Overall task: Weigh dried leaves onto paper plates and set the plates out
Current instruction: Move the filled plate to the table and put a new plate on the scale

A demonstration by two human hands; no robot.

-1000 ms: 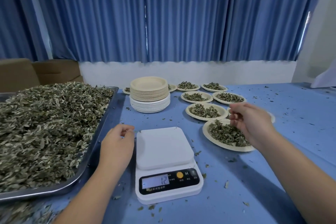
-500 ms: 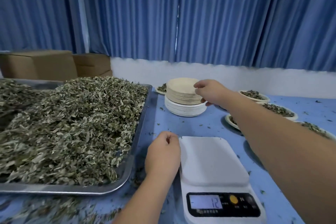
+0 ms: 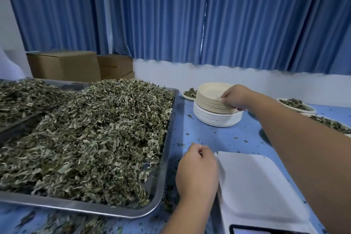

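A tall stack of paper plates (image 3: 210,99), beige ones on white ones, stands at the back of the blue table (image 3: 218,138). My right hand (image 3: 235,97) pinches the right edge of the top plates. A white kitchen scale (image 3: 260,186) with a bare platform sits in front of me. My left hand (image 3: 197,171) hovers with loosely curled fingers just left of the scale and holds nothing. A large metal tray (image 3: 161,186) heaped with dried leaves (image 3: 91,138) fills the left side.
Filled plates of leaves sit at the right edge (image 3: 294,103) and behind the stack (image 3: 190,93). A second leaf tray (image 3: 22,97) lies far left. Cardboard boxes (image 3: 64,66) stand under blue curtains. Leaf crumbs litter the table.
My right hand left the filled plate at the right and reached across to the plate stack, now pinching its top edge. My view swung left. The left hand stayed beside the scale.
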